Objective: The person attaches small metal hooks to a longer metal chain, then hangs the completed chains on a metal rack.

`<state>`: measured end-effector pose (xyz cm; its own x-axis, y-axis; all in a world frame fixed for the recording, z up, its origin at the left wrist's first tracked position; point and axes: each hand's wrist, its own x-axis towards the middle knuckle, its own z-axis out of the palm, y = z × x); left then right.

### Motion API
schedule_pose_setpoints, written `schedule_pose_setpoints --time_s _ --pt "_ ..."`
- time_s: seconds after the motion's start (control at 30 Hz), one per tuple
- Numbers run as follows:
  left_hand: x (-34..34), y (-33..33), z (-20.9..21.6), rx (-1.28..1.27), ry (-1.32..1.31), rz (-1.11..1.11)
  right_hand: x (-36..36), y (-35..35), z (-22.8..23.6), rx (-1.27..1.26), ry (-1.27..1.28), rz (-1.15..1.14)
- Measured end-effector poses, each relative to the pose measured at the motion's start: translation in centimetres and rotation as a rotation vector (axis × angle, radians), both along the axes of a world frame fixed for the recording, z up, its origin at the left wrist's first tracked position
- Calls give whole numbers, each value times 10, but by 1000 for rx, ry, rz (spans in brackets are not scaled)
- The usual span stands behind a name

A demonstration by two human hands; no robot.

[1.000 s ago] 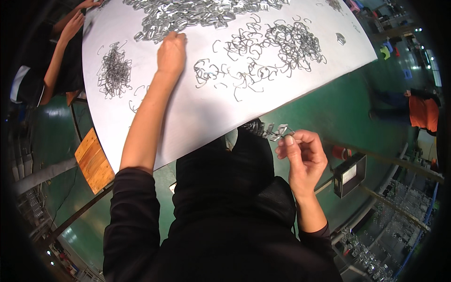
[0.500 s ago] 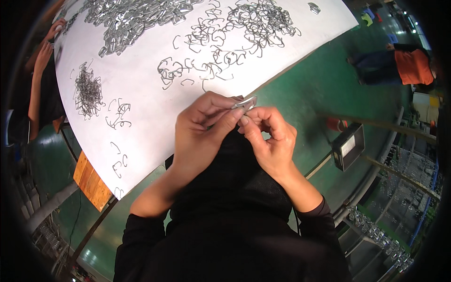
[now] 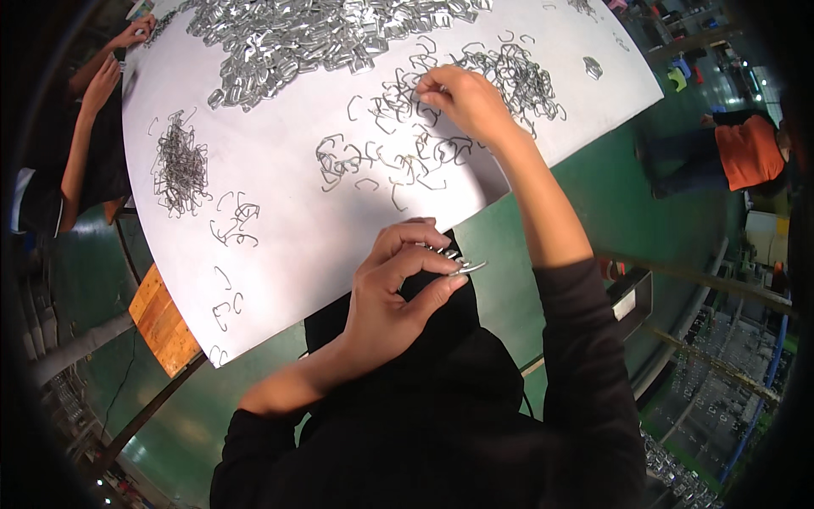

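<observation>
Piece (image 3: 472, 268) (silvery) in left hand (image 3: 390, 284)

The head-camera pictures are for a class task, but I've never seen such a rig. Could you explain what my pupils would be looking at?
There is no machine: these are a person's bare hands, seen by a fisheye camera worn on the head and looking down, so straight edges bend near the rim. Picture left is the wearer's left.

On the white tabletop lie a broad spread of flat silver metal pieces, a dense wire heap at left and looser bent wire pieces at right.

The left hand pinches a small shiny metal piece. The right hand reaches over the bent wires; its grip is unclear. Another person's hand shows at upper left.
</observation>
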<state>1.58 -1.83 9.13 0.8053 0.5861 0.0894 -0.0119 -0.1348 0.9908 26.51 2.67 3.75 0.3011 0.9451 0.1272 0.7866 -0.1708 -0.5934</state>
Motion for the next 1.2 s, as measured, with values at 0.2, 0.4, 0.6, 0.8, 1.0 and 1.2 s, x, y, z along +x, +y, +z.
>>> schedule_pose_setpoints --time_s 0.2,0.4,0.6,0.8,1.0,1.2 --pt "-4 0 -2 24 -12 62 18 47 -19 -172 -302 212" --pt "-9 1 -2 -191 34 4 -5 -1 16 36 115 42" --pt "-7 -2 -6 -276 72 117 -84 -111 84 241 1042 -192" --pt "0 -7 -7 -181 -19 118 -136 -157 86 375 1138 -400" --pt "-1 -10 -11 204 -130 89 -156 -155 66 632 882 -409" --pt "7 114 -51 682 -33 417 -156 -158 56 789 772 -301"
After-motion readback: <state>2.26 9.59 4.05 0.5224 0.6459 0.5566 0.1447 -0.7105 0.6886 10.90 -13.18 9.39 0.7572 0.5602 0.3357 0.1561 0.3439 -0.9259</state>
